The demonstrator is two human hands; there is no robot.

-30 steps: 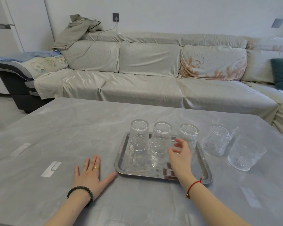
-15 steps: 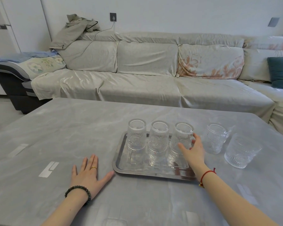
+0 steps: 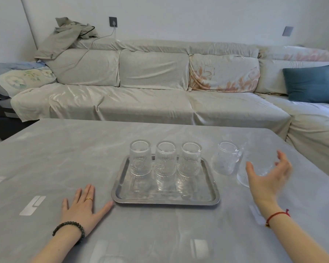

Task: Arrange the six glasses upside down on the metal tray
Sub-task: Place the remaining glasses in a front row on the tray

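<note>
The left hand (image 3: 82,206) lay flat on the grey table (image 3: 65,158), palm down and fingers spread, its thumb tip just beside the near left corner of the metal tray (image 3: 120,194). It held nothing. A gold ring sat on one finger and a dark bead bracelet (image 3: 68,227) circled the wrist. The right hand (image 3: 268,179) was open with fingers and thumb curved apart, cupped around the nearest upright glass (image 3: 258,166) at about three o'clock from the tray; motion blur hid whether skin touched glass. A red string (image 3: 276,216) was tied round that wrist.

On the tray, three ribbed glasses stood upside down in a row along its far edge: the left glass (image 3: 140,158), the middle glass (image 3: 165,160) and the right glass (image 3: 190,158), close together. The tray's near half was bare, reflecting them. Off the tray at two o'clock stood a second upright glass (image 3: 226,158), with a third glass (image 3: 237,140) faintly visible beyond it. Behind the table, at twelve o'clock, ran a covered sofa (image 3: 150,95) with a blue cushion (image 3: 310,83).
</note>
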